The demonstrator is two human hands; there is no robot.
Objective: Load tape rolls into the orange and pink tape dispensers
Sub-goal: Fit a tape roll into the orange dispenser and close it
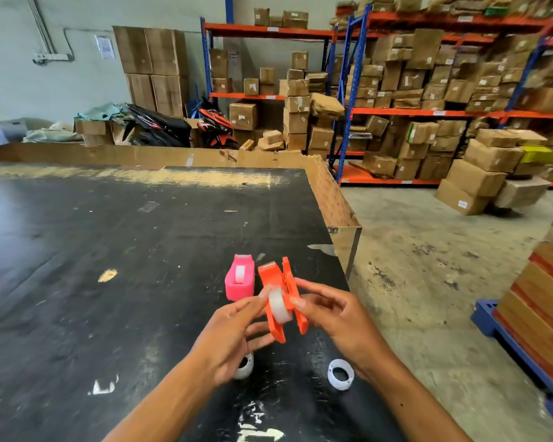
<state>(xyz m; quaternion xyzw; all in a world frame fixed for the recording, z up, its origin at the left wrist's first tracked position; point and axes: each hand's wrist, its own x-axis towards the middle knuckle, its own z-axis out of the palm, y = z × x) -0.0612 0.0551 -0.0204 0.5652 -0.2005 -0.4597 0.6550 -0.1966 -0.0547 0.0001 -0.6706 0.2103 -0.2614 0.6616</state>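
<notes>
The orange tape dispenser [276, 282] is held above the black table, split open into two halves. A white tape roll [280, 305] sits between the halves. My left hand [233, 333] pinches the roll and the dispenser's left half. My right hand [336, 317] grips the right half from the side. The pink tape dispenser [240, 277] stands on the table just beyond my left hand, with a roll showing in its side window. Two white ring-shaped rolls or cores lie on the table: one [341, 374] under my right wrist, another [245, 366] partly hidden beneath my left hand.
The black table [109, 250] has a cardboard rim along its far and right edges and its corner is close on the right. Beyond it is concrete floor, shelving stacked with cardboard boxes [428, 100], and a blue pallet with boxes [524, 330] at the right.
</notes>
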